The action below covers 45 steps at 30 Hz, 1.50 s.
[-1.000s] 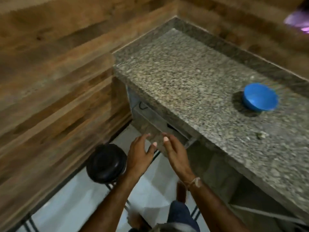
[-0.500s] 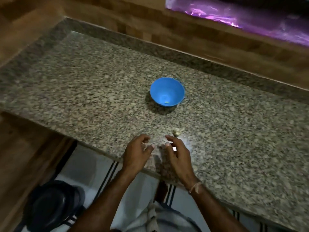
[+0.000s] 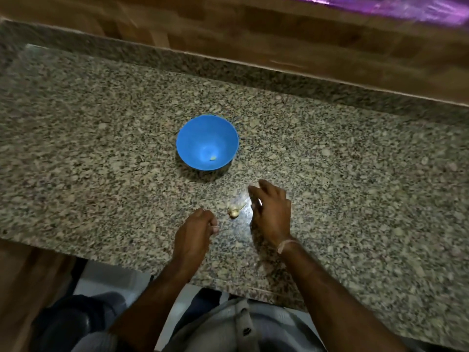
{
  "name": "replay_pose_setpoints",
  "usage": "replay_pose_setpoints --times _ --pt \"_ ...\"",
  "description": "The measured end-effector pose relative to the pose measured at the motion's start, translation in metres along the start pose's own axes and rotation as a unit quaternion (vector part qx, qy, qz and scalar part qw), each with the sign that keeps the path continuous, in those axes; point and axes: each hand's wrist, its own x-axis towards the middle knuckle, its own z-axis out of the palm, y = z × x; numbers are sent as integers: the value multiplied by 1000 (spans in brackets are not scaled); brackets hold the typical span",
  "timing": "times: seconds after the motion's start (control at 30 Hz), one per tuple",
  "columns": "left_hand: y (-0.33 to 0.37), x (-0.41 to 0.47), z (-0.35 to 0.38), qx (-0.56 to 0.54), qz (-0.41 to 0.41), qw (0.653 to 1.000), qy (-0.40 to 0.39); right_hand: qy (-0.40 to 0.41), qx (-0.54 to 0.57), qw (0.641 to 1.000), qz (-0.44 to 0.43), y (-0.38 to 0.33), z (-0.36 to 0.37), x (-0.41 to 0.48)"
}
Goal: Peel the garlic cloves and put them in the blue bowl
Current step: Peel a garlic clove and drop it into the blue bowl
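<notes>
Two hands in my view, held apart. My left hand (image 3: 195,232) hangs low over the near edge with its fingers curled in against the thumb; I cannot tell whether it pinches anything. My right hand (image 3: 271,212) hovers with loose, spread fingers and holds nothing, a pale band (image 3: 286,245) on its wrist.

Between them, just beside the right fingers, lies one garlic clove (image 3: 234,211) in its skin, with a wisp of papery peel trailing from it.

Beyond that stands one blue bowl (image 3: 193,138), upright, near the clove but not touching it. Inside I count one small pale piece (image 3: 213,158) on the bottom.

Everything sits on a speckled granite counter (image 3: 101,148) with a raised granite lip at the back. Wood panelling (image 3: 253,34) runs behind it, and one purple glossy strip (image 3: 380,6) glows top right, blurred. Below the counter edge I see pale floor (image 3: 106,280).
</notes>
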Motion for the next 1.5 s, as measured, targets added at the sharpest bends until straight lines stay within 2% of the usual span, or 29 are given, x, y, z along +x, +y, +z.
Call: replay_pose_setpoints --times 0.07,0.17,0.3,0.43,0.6,0.67,0.73,0.77,0.83,0.9,1.0,1.07,1.13,1.23,1.33,1.4,1.5 --pt "-2 1 0 18 18 1000 4 -4 -4 1000 4 0 -1 -1" --pt "4 2 -9 -54 -3 998 30 -14 -2 1000 10 -1 -3 -1" --pt "24 37 -49 -165 12 976 140 -19 -3 1000 22 -4 -4 2" --pt "39 100 -86 -105 6 975 197 -11 -2 999 34 -7 -2 2" --pt "23 137 -91 -40 -41 988 141 -5 -3 999 35 -8 1 -1" --pt "24 128 -92 -47 11 983 175 -1 19 999 30 -5 1 -3" --pt "28 107 -83 -85 71 974 196 21 86 996 26 -2 2 -6" --pt "28 93 -72 -109 92 975 170 35 135 990 24 -2 3 -9" --pt "25 64 -41 -155 105 980 61 40 249 967 35 -8 6 -18" --pt "18 45 -9 -164 100 981 -12 26 306 951 46 -17 7 -26" --pt "13 38 15 -170 93 981 -14 15 338 938 74 -21 10 -35" --pt "13 39 21 -211 56 976 -22 10 351 931 95 -21 8 -38" --pt "17 38 20 -335 -39 939 -68 0 385 917 109 -22 2 -43" --pt "28 29 9 -499 -163 842 -127 -14 462 880 110 -26 -18 -49" --pt "47 15 -3 -608 -189 759 -135 -19 491 866 88 -32 -43 -53" --pt "62 9 -10 -646 -170 734 -126 -14 490 869 68 -36 -59 -56" --pt "81 2 -17 -652 -144 737 -109 17 467 884 30 -37 -78 -60"
